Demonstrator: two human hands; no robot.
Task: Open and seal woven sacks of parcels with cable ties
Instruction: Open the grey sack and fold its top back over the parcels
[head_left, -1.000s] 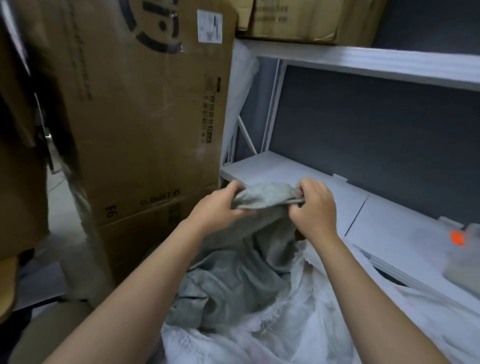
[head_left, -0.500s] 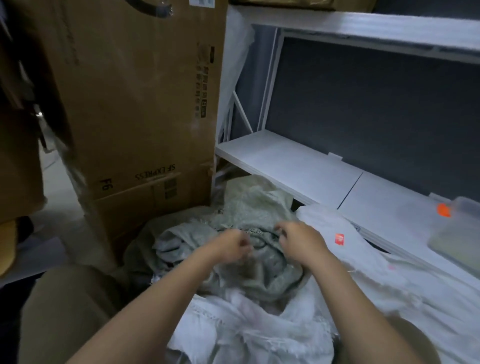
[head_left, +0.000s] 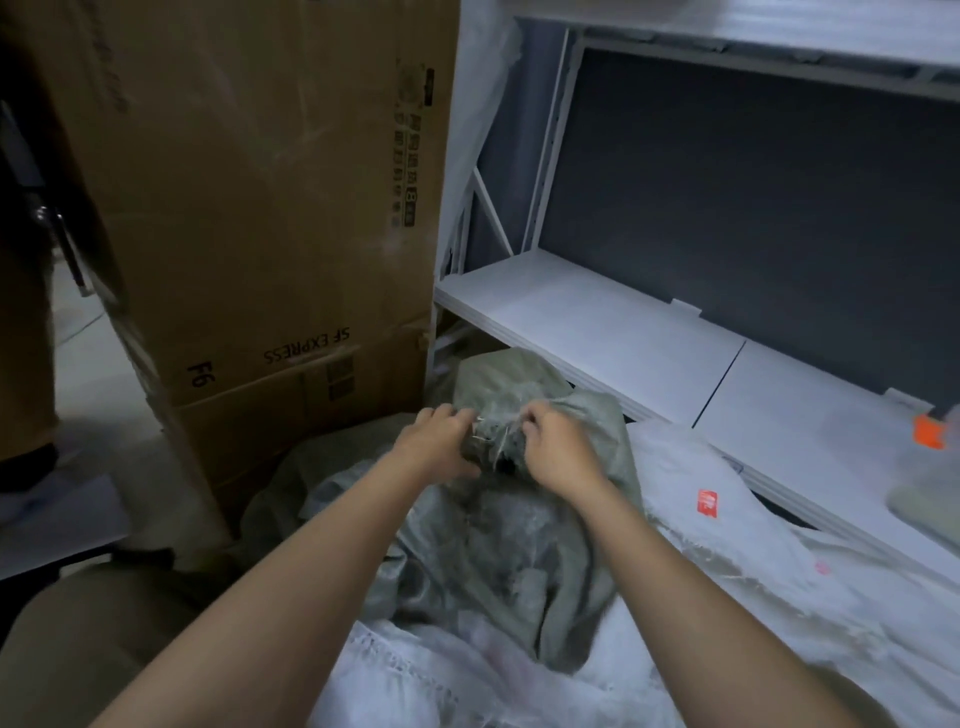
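A grey-green woven sack (head_left: 514, 540) lies crumpled on the floor in front of me, resting on white woven sacks (head_left: 737, 587). My left hand (head_left: 439, 439) grips the bunched mouth of the grey-green sack from the left. My right hand (head_left: 558, 449) pinches the same bunched edge from the right, with loose pale threads showing between the two hands. What is inside the sack is hidden. No cable tie is visible.
A tall brown cardboard box (head_left: 260, 218) marked SF EXPRESS stands at the left. A white metal shelf (head_left: 597, 322) with a dark back panel runs along the right, bearing a clear container (head_left: 930, 478) with an orange tab. A red label (head_left: 707, 503) sits on a white sack.
The hands lowered the grey-green sack from chest height down onto the pile, and now hold its bunched mouth near the floor. The view has tilted downward.
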